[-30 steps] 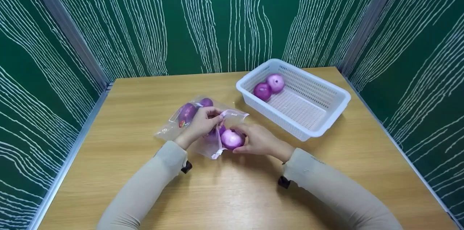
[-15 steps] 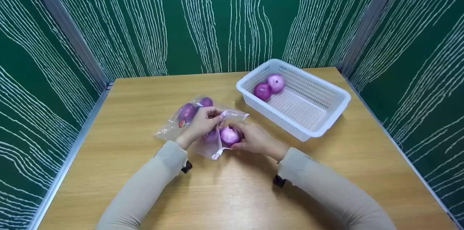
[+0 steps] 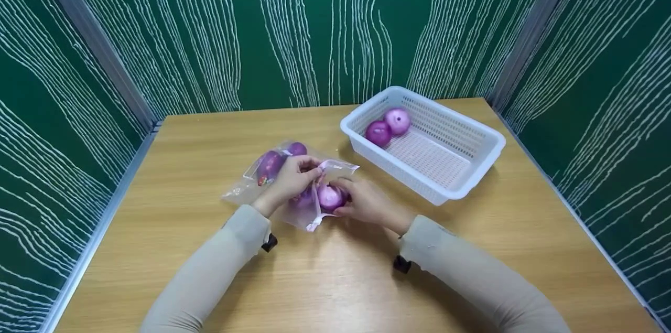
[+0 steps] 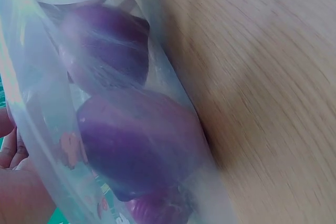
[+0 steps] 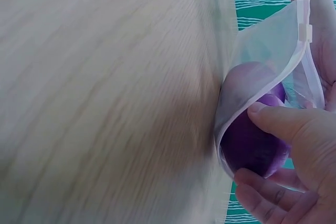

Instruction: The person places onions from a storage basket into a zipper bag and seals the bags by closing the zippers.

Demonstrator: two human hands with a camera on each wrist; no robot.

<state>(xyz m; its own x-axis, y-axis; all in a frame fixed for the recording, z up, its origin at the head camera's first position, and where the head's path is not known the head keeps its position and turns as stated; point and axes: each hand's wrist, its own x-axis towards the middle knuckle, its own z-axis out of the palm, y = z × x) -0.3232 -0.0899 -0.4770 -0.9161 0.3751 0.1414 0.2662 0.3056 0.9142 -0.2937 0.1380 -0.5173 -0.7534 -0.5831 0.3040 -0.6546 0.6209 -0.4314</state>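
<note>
A clear slider bag [image 3: 300, 217] lies on the wooden table with its mouth facing right. My left hand [image 3: 291, 180] pinches the upper lip of that mouth. Just inside the opening, my right hand [image 3: 371, 205] grips a purple onion [image 3: 330, 198] between thumb and fingers. In the right wrist view the bag's lip curves around this onion [image 5: 249, 145], and the thumb presses on its side. Deeper in the bag lie several more onions [image 3: 270, 164], seen blurred through the plastic. The left wrist view shows a large bagged onion [image 4: 142, 140] close up.
To the back right stands a white perforated basket [image 3: 419, 178], with two purple onions [image 3: 378, 133] in its left end. Green walls [image 3: 367, 34] with white lines close off the back and both sides of the table [image 3: 335, 280].
My right hand has carried its onion a short way left, further into the bag's mouth. The left hand keeps its hold on the lip, and the basket stays put.
</note>
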